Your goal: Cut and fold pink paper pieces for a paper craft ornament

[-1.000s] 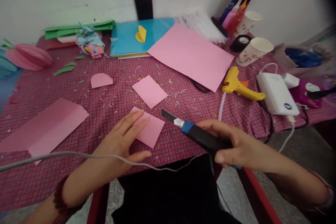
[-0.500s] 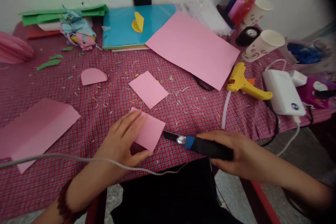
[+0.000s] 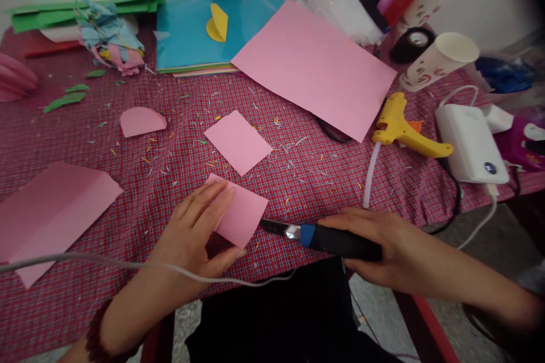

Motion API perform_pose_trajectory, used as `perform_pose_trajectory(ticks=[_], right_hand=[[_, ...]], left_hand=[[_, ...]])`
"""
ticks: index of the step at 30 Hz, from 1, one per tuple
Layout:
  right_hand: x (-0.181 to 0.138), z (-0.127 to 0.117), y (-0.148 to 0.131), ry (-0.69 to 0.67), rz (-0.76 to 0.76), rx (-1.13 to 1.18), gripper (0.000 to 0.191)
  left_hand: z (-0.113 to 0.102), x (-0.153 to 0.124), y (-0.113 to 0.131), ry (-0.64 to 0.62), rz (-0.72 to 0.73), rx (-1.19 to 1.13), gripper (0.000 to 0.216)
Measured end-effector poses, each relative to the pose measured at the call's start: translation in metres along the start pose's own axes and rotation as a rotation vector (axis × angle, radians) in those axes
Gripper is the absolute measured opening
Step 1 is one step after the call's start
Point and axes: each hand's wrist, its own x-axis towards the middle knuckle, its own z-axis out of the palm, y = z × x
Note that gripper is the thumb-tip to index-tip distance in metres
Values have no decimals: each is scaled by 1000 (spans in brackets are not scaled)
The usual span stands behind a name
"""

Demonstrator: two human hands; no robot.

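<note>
My left hand (image 3: pixel 191 232) holds a small pink paper square (image 3: pixel 244 215) against the cloth, fingers over its upper left part and thumb at its near edge. In my right hand (image 3: pixel 374 244) is a utility knife (image 3: pixel 336 240) with a black handle and blue collar, fingers closed round it. Its dark blade points left, and the tip lies at or just beside the square's right edge; I cannot tell whether they touch. Just beyond lies a second pink paper piece (image 3: pixel 238 142). A pink half-round piece (image 3: pixel 142 121) sits farther left.
A large pink sheet (image 3: pixel 315 68) overlaps blue sheets (image 3: pixel 187 31) at the back. On the right are a yellow glue gun (image 3: pixel 395 127), a white power bank (image 3: pixel 470 144) and a paper cup (image 3: pixel 443 62). A folded pink sheet (image 3: pixel 63 210) lies left. A pale cable (image 3: pixel 170 268) crosses my left forearm.
The camera view has shifted slightly. The knife tip sits a little lower and more to the left along the square's right edge. My left hand stays on the square.
</note>
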Motion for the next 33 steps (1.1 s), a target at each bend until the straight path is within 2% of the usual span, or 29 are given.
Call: perform_pose_trajectory(ticks=[4,7,10,14,19,22,25,28,31,33], right_hand=[[5,0,-2,-13,30,-10,52],[10,0,-4,33,7,-27,50],[16,2,-6,94,-17,-53,51],[22,9,-7,116,10,-108,54],[25,17,-5,115,44,-286,36],[27,19,-3,206,-47,-430,35],[29,21,-1,296,-128,-507,36],[29,24,1,339,-146,-520,37],[25,29,5,341,-131,-500,40],[21,33,8,336,-106,-490,42]], left_hand=[[0,-2,-2,-15,-2,6,82],[1,-4,-3,-28,6,3,87],[2,-9,-3,-41,62,56,90],[7,-18,2,-41,174,201,78],[15,-30,5,-47,217,343,65],[17,-33,4,-52,240,370,66],[15,-34,2,-65,230,367,66],[14,-35,4,-92,224,340,65],[14,-38,9,-126,92,294,69],[15,-40,14,-147,-15,264,79]])
